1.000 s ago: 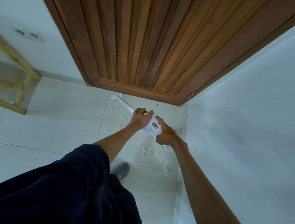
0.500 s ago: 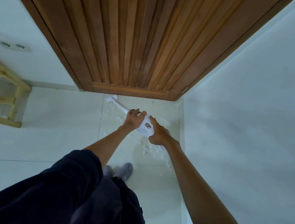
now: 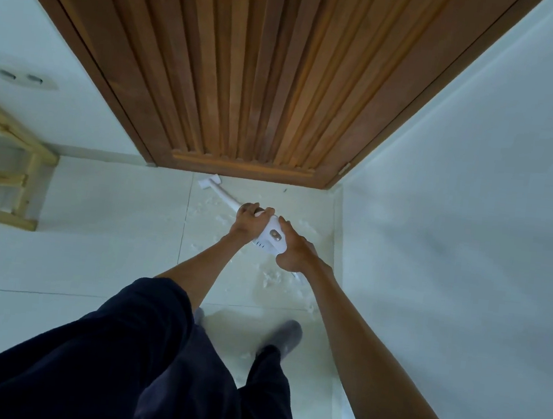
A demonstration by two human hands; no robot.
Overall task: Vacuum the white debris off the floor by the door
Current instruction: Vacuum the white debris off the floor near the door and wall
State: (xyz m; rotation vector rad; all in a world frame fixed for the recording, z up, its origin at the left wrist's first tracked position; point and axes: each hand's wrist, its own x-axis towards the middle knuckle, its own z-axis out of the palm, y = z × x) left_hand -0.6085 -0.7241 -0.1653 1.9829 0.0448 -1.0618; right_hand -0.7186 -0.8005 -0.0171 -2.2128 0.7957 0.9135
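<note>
I hold a white stick vacuum over the pale tiled floor in front of a brown wooden door. My left hand grips its tube just above the body. My right hand grips the handle end. The tube runs up and left to the small white nozzle, which sits on the floor by the door's bottom edge. White debris lies scattered on the tile under and around my hands, some of it hidden by them.
A white wall stands close on the right. A light wooden frame stands at the left by a wall with a socket. My dark trouser legs and grey shoes fill the lower view.
The view has shifted so the door sits more squarely ahead. The nozzle has moved closer to the door's bottom edge. Both feet have stepped, and both hands keep their grip.
</note>
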